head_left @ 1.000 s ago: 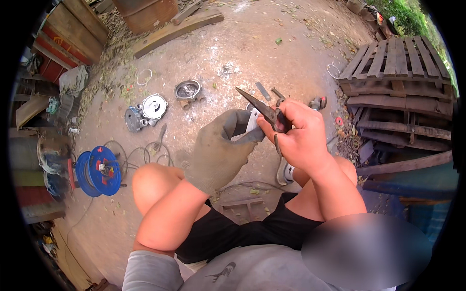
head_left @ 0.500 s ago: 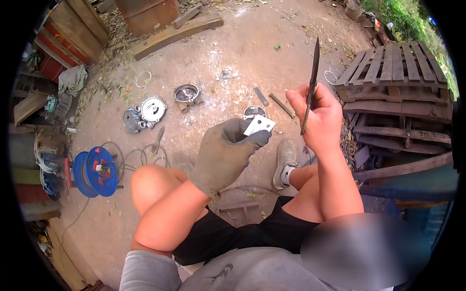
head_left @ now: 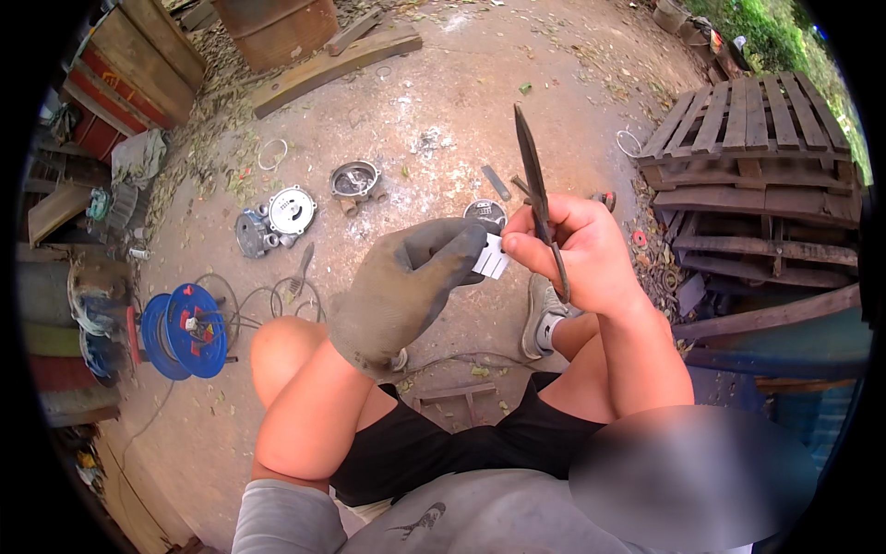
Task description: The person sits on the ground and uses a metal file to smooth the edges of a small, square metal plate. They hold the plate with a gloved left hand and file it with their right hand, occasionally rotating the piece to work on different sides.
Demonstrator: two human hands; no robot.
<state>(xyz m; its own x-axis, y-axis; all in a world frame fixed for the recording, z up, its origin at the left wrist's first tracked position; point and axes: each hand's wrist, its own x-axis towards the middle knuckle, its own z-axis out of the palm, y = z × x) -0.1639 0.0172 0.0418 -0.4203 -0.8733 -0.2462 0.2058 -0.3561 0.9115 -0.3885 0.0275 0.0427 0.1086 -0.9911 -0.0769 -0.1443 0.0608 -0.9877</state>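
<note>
My left hand (head_left: 401, 282), in a dark-palmed work glove, pinches a small flat white piece (head_left: 491, 258) with dark slits. My bare right hand (head_left: 581, 245) grips a pair of dark scissors (head_left: 532, 166), blades pointing up and away. The right fingertips are at the white piece's right edge; whether they grip it, I cannot tell. Behind the hands lies a round metal part (head_left: 484, 213), partly covered by the left glove. A flat grey metal strip (head_left: 496, 183) rests beyond it, and a rusty rod (head_left: 520, 186) is mostly hidden by the scissors and right hand.
Metal housings (head_left: 354, 178) and a round cover (head_left: 292, 210) lie on the concrete. A blue cable reel (head_left: 189, 331) stands at left, its cord looping near a brush (head_left: 300, 270). Stacked wooden pallets (head_left: 752, 138) line the right. A timber beam (head_left: 337, 69) lies at the far side.
My right hand has moved left and down, bringing the scissors beside the white piece. The left hand has turned, so the piece is tilted differently and lies close to the right fingertips.
</note>
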